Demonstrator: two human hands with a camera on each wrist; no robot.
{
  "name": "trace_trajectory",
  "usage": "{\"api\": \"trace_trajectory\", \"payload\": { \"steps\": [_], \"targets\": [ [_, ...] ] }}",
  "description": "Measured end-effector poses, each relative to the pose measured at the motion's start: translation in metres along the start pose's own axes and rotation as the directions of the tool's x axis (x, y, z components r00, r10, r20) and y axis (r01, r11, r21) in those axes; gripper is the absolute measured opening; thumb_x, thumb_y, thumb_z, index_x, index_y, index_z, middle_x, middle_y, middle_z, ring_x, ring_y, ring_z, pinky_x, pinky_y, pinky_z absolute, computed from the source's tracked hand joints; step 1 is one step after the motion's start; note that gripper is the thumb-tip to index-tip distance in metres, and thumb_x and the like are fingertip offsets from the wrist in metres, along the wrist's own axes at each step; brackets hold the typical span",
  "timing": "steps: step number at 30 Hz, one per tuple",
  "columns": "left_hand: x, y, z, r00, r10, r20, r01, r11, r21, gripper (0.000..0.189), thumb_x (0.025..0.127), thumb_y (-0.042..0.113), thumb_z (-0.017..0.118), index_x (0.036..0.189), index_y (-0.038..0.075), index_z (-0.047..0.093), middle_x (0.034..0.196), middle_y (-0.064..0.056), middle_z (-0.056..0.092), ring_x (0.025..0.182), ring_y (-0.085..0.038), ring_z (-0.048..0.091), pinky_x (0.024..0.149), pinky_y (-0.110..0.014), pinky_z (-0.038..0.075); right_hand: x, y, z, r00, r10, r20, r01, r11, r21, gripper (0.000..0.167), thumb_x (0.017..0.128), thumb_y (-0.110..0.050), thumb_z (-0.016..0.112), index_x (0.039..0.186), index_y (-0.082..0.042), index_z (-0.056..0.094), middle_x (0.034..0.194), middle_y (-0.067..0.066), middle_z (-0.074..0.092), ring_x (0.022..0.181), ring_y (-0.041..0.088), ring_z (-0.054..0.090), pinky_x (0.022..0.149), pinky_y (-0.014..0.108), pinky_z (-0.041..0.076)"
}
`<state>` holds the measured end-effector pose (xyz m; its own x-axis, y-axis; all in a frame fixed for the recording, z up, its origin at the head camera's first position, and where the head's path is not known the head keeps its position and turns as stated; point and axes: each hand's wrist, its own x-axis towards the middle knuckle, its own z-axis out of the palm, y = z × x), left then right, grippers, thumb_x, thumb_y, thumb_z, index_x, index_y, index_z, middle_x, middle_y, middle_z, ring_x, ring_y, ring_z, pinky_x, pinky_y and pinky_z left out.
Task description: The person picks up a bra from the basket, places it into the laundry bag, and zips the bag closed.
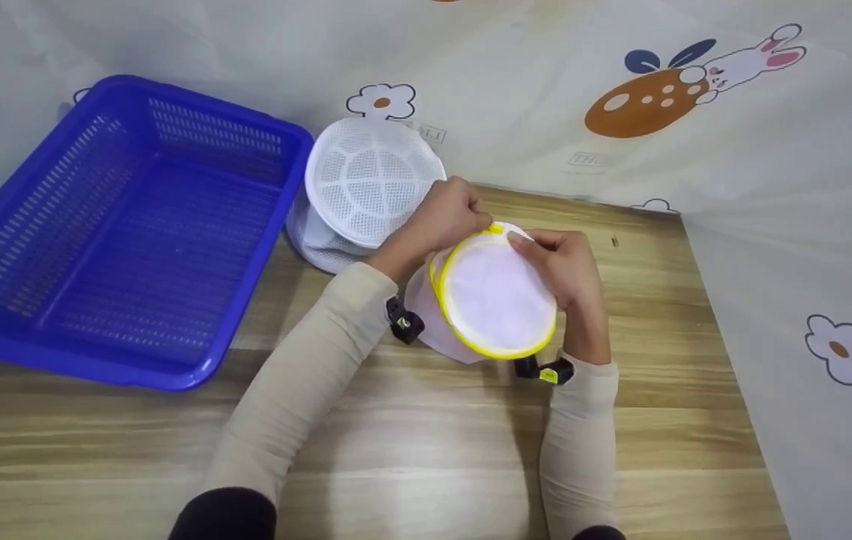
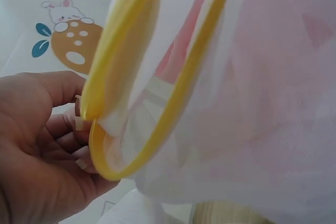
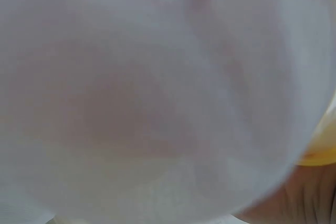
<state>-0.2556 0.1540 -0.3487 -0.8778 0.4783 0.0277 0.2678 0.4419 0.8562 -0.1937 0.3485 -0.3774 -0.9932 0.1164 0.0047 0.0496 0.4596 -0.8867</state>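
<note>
A round mesh laundry bag (image 1: 501,300) with yellow trim, in white and pale pink, is held up over the table in the head view. My left hand (image 1: 450,214) pinches the yellow edge at its top. On the right side of the lid, my right hand (image 1: 567,268) grips the rim, thumb on the white face. The left wrist view has the left hand (image 2: 44,140) at the yellow trim (image 2: 181,87), where the edges part and pink shows inside. Blurred mesh fabric (image 3: 157,103) fills most of the right wrist view, hiding the right fingertips.
To the left stands a large blue plastic basket (image 1: 257,247) with slotted walls. Between it and the hands is a white round mesh container (image 1: 366,180), tilted on other white mesh. A patterned sheet (image 1: 531,97) hangs behind the wooden table (image 1: 666,390) and along its right side.
</note>
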Motion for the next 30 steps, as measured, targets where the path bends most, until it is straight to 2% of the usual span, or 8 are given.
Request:
{"api": "trace_trajectory", "payload": {
  "steps": [4, 8, 13, 17, 21, 23, 27, 30],
  "targets": [
    [-0.005, -0.007, 0.004, 0.998, 0.019, -0.059, -0.021, 0.999, -0.039, 0.030, 0.082, 0.008, 0.061, 0.053, 0.012, 0.054, 0.053, 0.005, 0.047, 0.054, -0.010, 0.043, 0.049, -0.020, 0.033, 0.000, -0.001, 0.000, 1.000, 0.004, 0.013, -0.004, 1.000, 0.018, 0.032, 0.084, -0.033, 0.073, 0.097, -0.004, 0.076, 0.080, 0.008, 0.070, 0.059, 0.017, 0.065, 0.052, 0.030, 0.054],
    [-0.009, -0.015, 0.007, 0.993, 0.069, -0.096, -0.076, 0.994, -0.072, 0.025, 0.082, 0.008, 0.060, 0.057, 0.009, 0.059, 0.056, 0.004, 0.050, 0.056, -0.012, 0.045, 0.052, -0.021, 0.036, 0.000, -0.001, -0.001, 1.000, 0.007, 0.020, -0.007, 1.000, 0.015, 0.033, 0.084, -0.034, 0.074, 0.096, -0.004, 0.076, 0.080, 0.008, 0.070, 0.062, 0.017, 0.065, 0.053, 0.029, 0.054],
    [-0.015, -0.024, 0.009, 0.991, 0.064, -0.118, -0.083, 0.983, -0.163, 0.019, 0.084, 0.009, 0.061, 0.066, 0.004, 0.066, 0.058, 0.002, 0.053, 0.055, -0.011, 0.046, 0.051, -0.021, 0.038, 0.000, -0.001, -0.001, 0.999, -0.001, 0.035, 0.000, 1.000, 0.007, 0.032, 0.085, -0.034, 0.073, 0.097, -0.004, 0.076, 0.083, 0.010, 0.070, 0.065, 0.018, 0.066, 0.055, 0.030, 0.055],
    [-0.020, -0.031, 0.012, 0.989, 0.042, -0.138, -0.077, 0.962, -0.261, 0.014, 0.085, 0.008, 0.063, 0.075, 0.002, 0.071, 0.061, 0.002, 0.056, 0.054, -0.009, 0.048, 0.051, -0.020, 0.041, 0.000, -0.001, 0.002, 0.999, -0.016, 0.051, 0.016, 1.000, 0.000, 0.030, 0.085, -0.033, 0.073, 0.095, -0.004, 0.076, 0.083, 0.011, 0.070, 0.064, 0.018, 0.065, 0.055, 0.030, 0.055],
    [-0.023, -0.035, 0.014, 0.986, 0.051, -0.157, -0.104, 0.933, -0.345, 0.014, 0.086, 0.005, 0.063, 0.076, -0.002, 0.070, 0.062, -0.001, 0.057, 0.055, -0.009, 0.048, 0.052, -0.020, 0.042, 0.000, -0.003, 0.003, 0.998, -0.022, 0.053, 0.022, 1.000, 0.004, 0.029, 0.085, -0.032, 0.073, 0.095, -0.005, 0.076, 0.083, 0.011, 0.071, 0.064, 0.018, 0.066, 0.055, 0.030, 0.055],
    [-0.024, -0.034, 0.014, 0.984, 0.064, -0.169, -0.120, 0.933, -0.340, 0.014, 0.086, 0.005, 0.064, 0.075, -0.001, 0.069, 0.063, -0.001, 0.057, 0.056, -0.010, 0.049, 0.052, -0.020, 0.042, 0.000, -0.003, 0.003, 0.998, -0.021, 0.057, 0.021, 1.000, 0.011, 0.030, 0.085, -0.032, 0.073, 0.096, -0.005, 0.076, 0.084, 0.011, 0.071, 0.065, 0.019, 0.066, 0.056, 0.030, 0.055],
    [-0.027, -0.030, 0.012, 0.979, 0.089, -0.185, -0.137, 0.954, -0.268, 0.015, 0.087, 0.009, 0.064, 0.074, 0.002, 0.069, 0.062, 0.000, 0.056, 0.057, -0.010, 0.048, 0.052, -0.020, 0.040, -0.001, -0.005, 0.003, 0.998, -0.025, 0.055, 0.024, 0.999, 0.022, 0.029, 0.085, -0.031, 0.073, 0.096, -0.004, 0.076, 0.083, 0.011, 0.071, 0.065, 0.019, 0.066, 0.056, 0.030, 0.055],
    [-0.029, -0.030, 0.013, 0.979, 0.097, -0.177, -0.140, 0.959, -0.248, 0.017, 0.087, 0.010, 0.063, 0.073, 0.002, 0.068, 0.062, 0.000, 0.056, 0.058, -0.011, 0.048, 0.052, -0.020, 0.039, -0.003, -0.004, 0.005, 0.999, -0.031, 0.040, 0.030, 0.999, 0.026, 0.029, 0.084, -0.031, 0.074, 0.096, -0.004, 0.076, 0.083, 0.011, 0.071, 0.066, 0.018, 0.066, 0.056, 0.029, 0.055]
  ]
}}
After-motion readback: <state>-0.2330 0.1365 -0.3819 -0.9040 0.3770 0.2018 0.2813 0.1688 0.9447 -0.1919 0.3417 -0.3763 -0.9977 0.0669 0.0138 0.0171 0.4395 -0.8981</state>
